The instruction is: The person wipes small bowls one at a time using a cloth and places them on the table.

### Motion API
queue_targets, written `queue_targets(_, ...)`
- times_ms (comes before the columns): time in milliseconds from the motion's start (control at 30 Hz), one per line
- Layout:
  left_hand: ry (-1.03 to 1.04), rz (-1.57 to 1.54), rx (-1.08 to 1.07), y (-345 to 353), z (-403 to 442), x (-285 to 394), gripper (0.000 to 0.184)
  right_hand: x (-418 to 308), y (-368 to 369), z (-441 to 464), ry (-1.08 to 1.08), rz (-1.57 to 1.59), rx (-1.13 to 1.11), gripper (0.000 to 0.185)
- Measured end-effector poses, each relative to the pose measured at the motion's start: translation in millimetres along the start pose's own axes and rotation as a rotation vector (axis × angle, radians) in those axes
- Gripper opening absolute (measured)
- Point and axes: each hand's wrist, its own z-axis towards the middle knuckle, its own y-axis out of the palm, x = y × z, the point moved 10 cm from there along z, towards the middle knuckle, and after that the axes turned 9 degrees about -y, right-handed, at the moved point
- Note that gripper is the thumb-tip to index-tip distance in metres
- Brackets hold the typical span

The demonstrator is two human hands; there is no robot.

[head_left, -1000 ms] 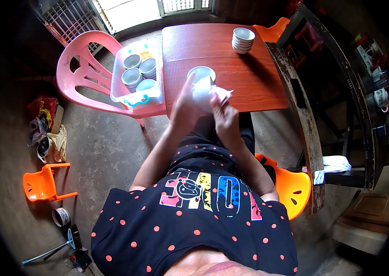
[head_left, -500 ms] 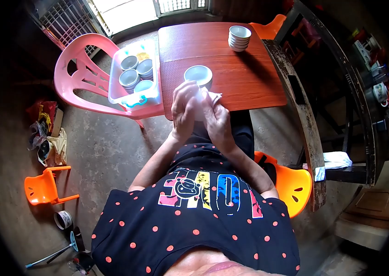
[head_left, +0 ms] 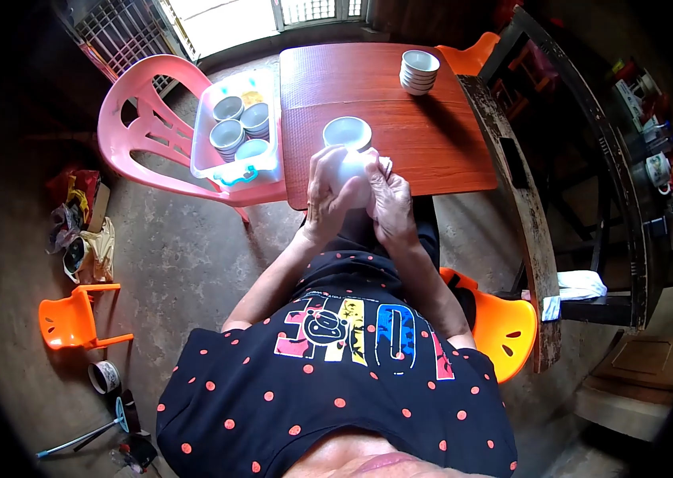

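Translucent plastic is forming the box point(head_left: 266, 174) at the left, which is holding pale bowls point(head_left: 227, 134) in several groups, some nested in stacks, with something yellowish lying at its far end. This box is resting on a pink chair point(head_left: 169, 65) beside the desk point(head_left: 448, 151). On the desk, a stack of white bowls point(head_left: 418, 76) is standing upright at the far right, and another bowl point(head_left: 347, 131) is sitting just beyond the hands, mouth up, its lower part partly hidden. Above the desk's near edge, the left hand point(head_left: 325, 187) is curling its fingers and thumb around a white bowl point(head_left: 356, 167), while the right hand point(head_left: 391, 203) is closing on a crumpled white cloth point(head_left: 385, 166) and pressing against that bowl's right side. Compared with a second ago, the left fingers are bending further over the bowl, and less of the cloth is showing beyond the right hand; the far stack is keeping its place. Smooth, reddish wood grain is covering the desk, and rough, worn timber is making up the dark frame point(head_left: 528, 207) at the right.
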Motion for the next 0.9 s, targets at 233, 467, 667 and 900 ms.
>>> queue_targets(233, -1.021, -1.042, -0.374, 60.9, -26.5, -68.2, 0.064, -7.0, -25.0, -16.7, -0.102, -0.136, 0.098, 0.033)
queue_targets(467, -0.116, 0.024, -0.413, 40.9, -5.4, 3.2, 0.073, -18.6, -31.1, 7.5, -0.066, -0.246, -0.021, 0.026)
queue_targets(667, -0.948, -0.861, -0.701, 63.7, -37.5, -44.2, 0.061, -16.5, -42.5, 17.6, 0.135, 0.042, 0.069, 0.02)
queue_targets(900, -0.959, -1.303, -0.673, 73.2, -36.2, -38.2, 0.062, -33.2, -121.5, 24.9, -0.082, 0.178, 0.495, 0.025)
